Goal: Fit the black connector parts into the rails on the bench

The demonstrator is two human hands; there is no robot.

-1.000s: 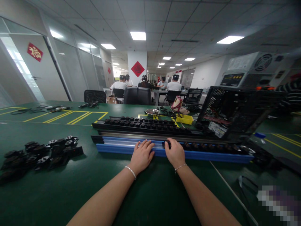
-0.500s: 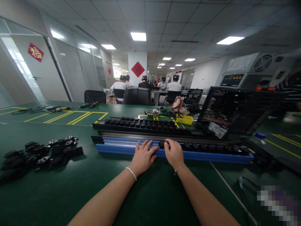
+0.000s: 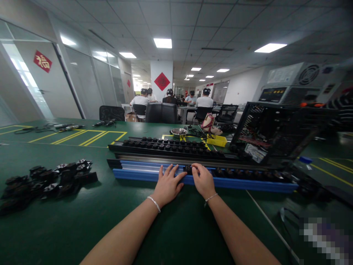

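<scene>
A long blue rail (image 3: 242, 182) lies across the table, its right part filled with a row of black socket modules (image 3: 237, 172). My left hand (image 3: 168, 184) rests on the rail's left half, palm down, fingers spread. Between my hands a single black socket module (image 3: 188, 169) sits in the channel, close to my left fingertips. My right hand (image 3: 203, 179) has its thumb and fingers closed on the right side of this module; part of it is hidden. At the left lies a loose pile of similar black modules (image 3: 66, 176).
Behind the blue rail lie black rails (image 3: 165, 147) fitted with modules. An open computer case (image 3: 248, 129) stands at the right. Farther back are a metal bowl (image 3: 178, 131) and a yellow tray (image 3: 216, 140). Several people sit at tables beyond.
My right hand has shifted slightly left along the rail together with the black socket module. My left hand stays on the rail, its thumb side a little farther right.
</scene>
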